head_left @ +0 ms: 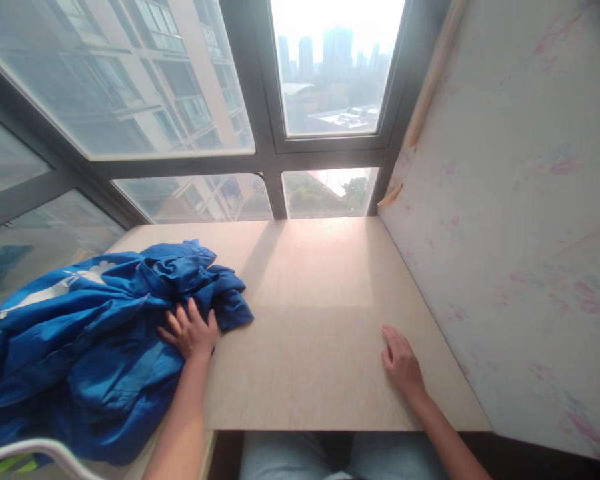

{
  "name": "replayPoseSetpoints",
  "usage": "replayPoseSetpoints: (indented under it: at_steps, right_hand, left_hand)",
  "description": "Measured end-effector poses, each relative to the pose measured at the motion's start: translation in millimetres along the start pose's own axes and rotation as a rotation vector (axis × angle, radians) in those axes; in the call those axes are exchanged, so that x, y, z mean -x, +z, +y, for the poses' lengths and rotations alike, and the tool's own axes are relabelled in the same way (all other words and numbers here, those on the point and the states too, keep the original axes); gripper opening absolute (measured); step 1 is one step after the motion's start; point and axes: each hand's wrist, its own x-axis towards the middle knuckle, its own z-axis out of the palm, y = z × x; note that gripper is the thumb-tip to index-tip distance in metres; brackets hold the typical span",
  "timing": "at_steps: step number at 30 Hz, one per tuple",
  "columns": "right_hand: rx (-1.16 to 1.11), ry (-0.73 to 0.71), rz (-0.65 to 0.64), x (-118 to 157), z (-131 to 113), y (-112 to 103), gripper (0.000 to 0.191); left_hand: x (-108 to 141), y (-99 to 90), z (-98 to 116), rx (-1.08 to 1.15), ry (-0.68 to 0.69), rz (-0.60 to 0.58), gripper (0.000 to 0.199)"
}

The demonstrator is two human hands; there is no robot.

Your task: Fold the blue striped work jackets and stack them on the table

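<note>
A crumpled blue cloth garment with a white printed pattern lies heaped on the left of the pale wooden desk. My left hand rests on the right part of this heap, palm down, its fingers spread over the fabric rather than closed around it. Further right, my right hand lies on the bare desktop near the wall side. Its fingers point forward, loosely bent with the thumb a little apart, and nothing shows in them.
Grey-framed windows rise behind the desk and along the left. A wall with faded flower-patterned paper bounds the right side. At the lower left a white curved tube crosses in front of the garment. My legs are under the desk's front edge.
</note>
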Motion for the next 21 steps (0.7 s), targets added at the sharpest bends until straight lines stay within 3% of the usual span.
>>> replayPoseSetpoints:
  at_steps: [2,4,7,9,11,13,21]
  right_hand:
    - [-0.004,0.0,0.008,0,0,1,0.048]
    - [-0.009,-0.003,0.009,1,1,1,0.047]
    - [-0.003,-0.009,-0.001,0,2,2,0.047]
    - [0.01,-0.001,0.001,0,2,2,0.048]
    - [0.014,0.007,0.006,0,1,1,0.049]
    - [0.0,0.008,0.002,0,0,1,0.048]
    - [-0.03,0.018,-0.032,-15,-3,-5,0.04]
  left_hand:
    - [-9,-3.2,7,0.081,0.012,0.016,0.044]
    - [0,-3.6,21,0.119,0.096,0.025,0.045]
    - [50,10.2,50,0.095,0.294,-0.076,0.047]
    - [94,27.9,67,-0.013,0.41,-0.251,0.049]
    - [129,45.2,78,-0.115,0.449,-0.377,0.052]
    - [147,56.1,81,-0.18,0.452,-0.418,0.055]
    - [142,54.4,76,-0.173,0.454,-0.406,0.056]
